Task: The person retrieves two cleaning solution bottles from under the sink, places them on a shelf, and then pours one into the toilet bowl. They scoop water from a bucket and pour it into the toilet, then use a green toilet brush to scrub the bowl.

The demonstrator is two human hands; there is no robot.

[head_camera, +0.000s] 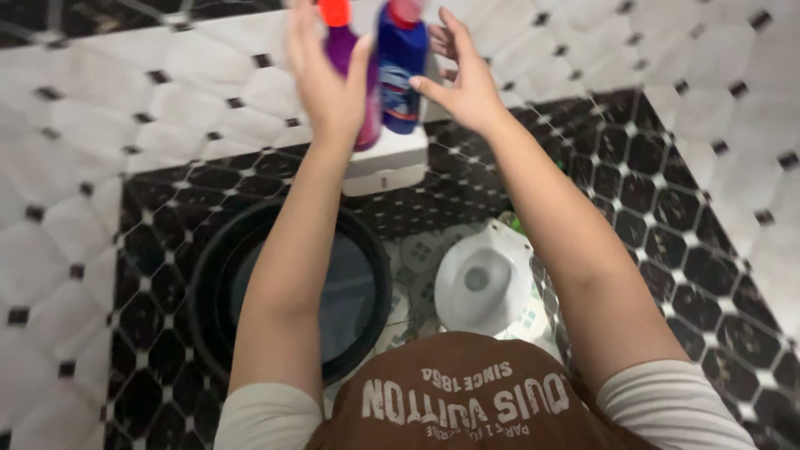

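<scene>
My left hand [327, 79] wraps around a purple bottle [360, 92] with a red cap, held up near the top of the view. My right hand [462, 79] rests its fingers against a dark blue bottle [402, 75] with a red cap; the bottle stands on a white wall-mounted shelf [390, 162]. The two bottles are side by side, almost touching. Both arms reach up and forward over the floor.
Below on the left stands a big black bucket [208, 283] with water in it. A white squat toilet pan [483, 283] is set in the patterned floor to its right. Black and white diamond tiles cover the walls on both sides.
</scene>
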